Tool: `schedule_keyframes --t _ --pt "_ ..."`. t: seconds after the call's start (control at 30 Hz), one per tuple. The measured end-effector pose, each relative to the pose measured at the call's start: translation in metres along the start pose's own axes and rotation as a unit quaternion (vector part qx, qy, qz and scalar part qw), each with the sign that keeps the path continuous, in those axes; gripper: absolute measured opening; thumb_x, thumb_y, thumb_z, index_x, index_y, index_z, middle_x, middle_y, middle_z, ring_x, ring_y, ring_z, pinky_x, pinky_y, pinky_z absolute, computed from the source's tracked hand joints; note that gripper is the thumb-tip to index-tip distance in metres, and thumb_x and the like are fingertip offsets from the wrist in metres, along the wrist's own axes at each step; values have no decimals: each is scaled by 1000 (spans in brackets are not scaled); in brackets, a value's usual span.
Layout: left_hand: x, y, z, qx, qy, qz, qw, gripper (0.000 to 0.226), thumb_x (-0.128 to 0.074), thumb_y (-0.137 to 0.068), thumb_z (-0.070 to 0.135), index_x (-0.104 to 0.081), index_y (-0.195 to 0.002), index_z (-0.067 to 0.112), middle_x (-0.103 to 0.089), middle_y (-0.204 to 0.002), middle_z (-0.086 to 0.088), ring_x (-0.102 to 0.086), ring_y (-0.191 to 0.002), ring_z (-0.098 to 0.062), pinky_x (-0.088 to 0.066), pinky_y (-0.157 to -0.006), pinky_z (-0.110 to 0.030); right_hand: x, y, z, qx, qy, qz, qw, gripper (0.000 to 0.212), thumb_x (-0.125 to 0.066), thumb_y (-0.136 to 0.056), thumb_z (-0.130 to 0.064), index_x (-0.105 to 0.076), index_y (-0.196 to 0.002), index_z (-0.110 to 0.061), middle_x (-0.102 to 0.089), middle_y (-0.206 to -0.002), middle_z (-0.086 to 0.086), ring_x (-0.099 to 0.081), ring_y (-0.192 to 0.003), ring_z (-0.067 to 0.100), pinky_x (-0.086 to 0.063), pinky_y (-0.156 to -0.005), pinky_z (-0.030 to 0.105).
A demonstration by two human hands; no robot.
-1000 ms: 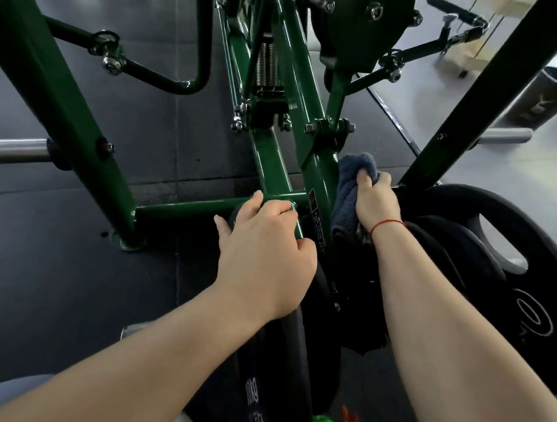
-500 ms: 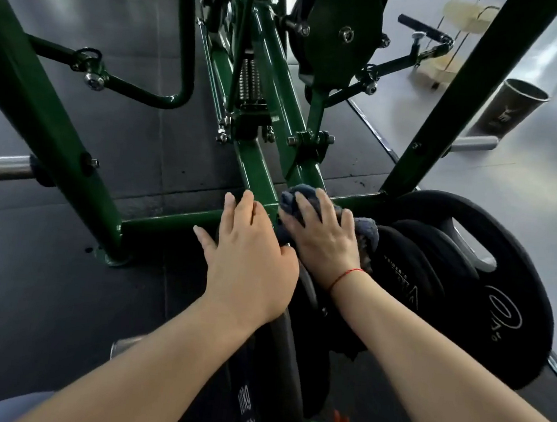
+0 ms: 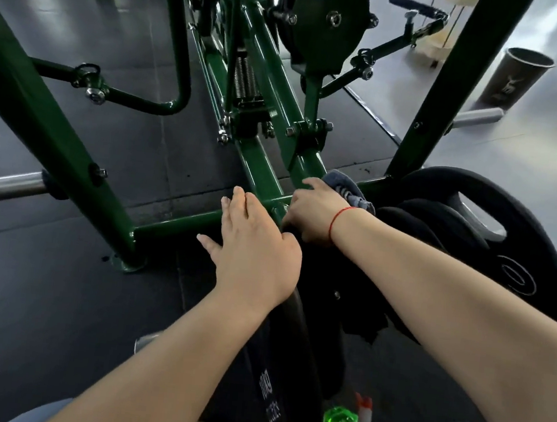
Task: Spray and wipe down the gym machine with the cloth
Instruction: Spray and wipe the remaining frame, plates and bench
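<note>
Your left hand (image 3: 255, 253) lies over the green steel machine frame (image 3: 179, 222); just right, your right hand (image 3: 315, 211) lies on the grey-blue cloth (image 3: 345, 187), black round weight plates (image 3: 521, 270) beyond to its right.

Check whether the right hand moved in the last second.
Yes. The right hand has slid left with the cloth, from beside the weight plate to where the base crossbar meets the centre beam.
</note>
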State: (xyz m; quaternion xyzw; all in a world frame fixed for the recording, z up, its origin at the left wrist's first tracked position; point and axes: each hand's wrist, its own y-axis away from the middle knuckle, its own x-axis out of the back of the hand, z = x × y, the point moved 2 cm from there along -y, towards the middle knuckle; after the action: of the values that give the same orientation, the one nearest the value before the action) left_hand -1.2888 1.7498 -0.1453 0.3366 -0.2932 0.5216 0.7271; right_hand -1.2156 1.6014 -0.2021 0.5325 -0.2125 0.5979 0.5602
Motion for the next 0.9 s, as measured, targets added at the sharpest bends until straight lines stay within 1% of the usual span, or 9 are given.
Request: schedule_keyframes --t 0.07,0.13,0.2,0.27,0.4,0.57,0.67,0.77,0.9 --pt "1 0 2 4 8 1 1000 68 -45 -97 13 -14 -157 5 4 -170 -2 10 -156 -22 0 -120 -66 -2 9 1 -10 -34 9 999 49 -56 -87 -28 -54 -132 -46 -64 -119 -7 -48 -126 20 -14 -118 46" --pt "0 0 3 5 9 1 1000 68 -45 -97 13 -14 -157 5 4 -170 -2 10 -156 -22 0 -120 -66 -10 22 -2 -25 -64 20 997 70 -54 -89 -26 -27 -153 -39 -62 -125 -1 -48 -128 20 -15 -118 43" --pt "0 -1 3 5 7 3 1000 69 -45 -98 15 -12 -158 6 4 -170 -2 10 -156 -22 -1 -120 -67 -21 42 -9 -38 -88 51 994 84 -54 -89 -26 -6 -158 -29 -61 -127 1 -47 -128 19 -14 -119 41" --pt "0 -2 4 1 4 2 1000 68 -45 -99 16 -14 -158 7 3 -170 -2 9 -156 -23 -2 -120 -67 -30 66 -17 -58 -116 70 989 94 -58 -84 -22 0 -159 -24 -59 -133 -2 -41 -135 14 -11 -120 39" --pt "1 -2 4 -11 -1 -3 1000 66 -45 -100 18 -16 -158 10 -2 -170 -2 7 -156 -24 -1 -120 -67 -34 97 -27 -83 -162 112 977 93 -59 -82 -18 -8 -159 -24 -54 -141 -4 -34 -140 10 -14 -118 36" --pt "-1 -3 3 -16 -2 -5 1000 62 -45 -101 21 -22 -158 13 -6 -169 -1 6 -156 -24 0 -120 -67 -13 112 -9 -110 -219 81 966 81 -56 -84 -16 -24 -154 -40 -57 -132 0 -44 -128 17 -39 -100 40" --pt "-3 -3 3 -16 -6 3 1000 62 -47 -101 25 -25 -158 14 -10 -169 0 3 -156 -24 -1 -120 -67 -7 101 22 -154 -343 166 912 70 -47 -74 -15 -42 -133 -54 -64 -121 2 -57 -116 31 -51 -91 46" --pt "-4 -4 5 -23 -33 12 999 61 -47 -102 29 -27 -157 16 -11 -169 -1 4 -156 -24 -1 -119 -68 -12 75 42 -236 -398 244 852 69 -54 -84 -19 -36 -144 -47 -58 -129 4 -51 -117 37 -48 -96 50" --pt "-5 -5 6 -63 -91 25 994 49 -44 -103 30 -42 -151 23 -20 -167 1 4 -156 -24 3 -116 -73 -23 54 7 -306 -371 144 865 82 -60 -88 -32 -12 -153 -49 -17 -160 0 -28 -136 37 -40 -102 58"
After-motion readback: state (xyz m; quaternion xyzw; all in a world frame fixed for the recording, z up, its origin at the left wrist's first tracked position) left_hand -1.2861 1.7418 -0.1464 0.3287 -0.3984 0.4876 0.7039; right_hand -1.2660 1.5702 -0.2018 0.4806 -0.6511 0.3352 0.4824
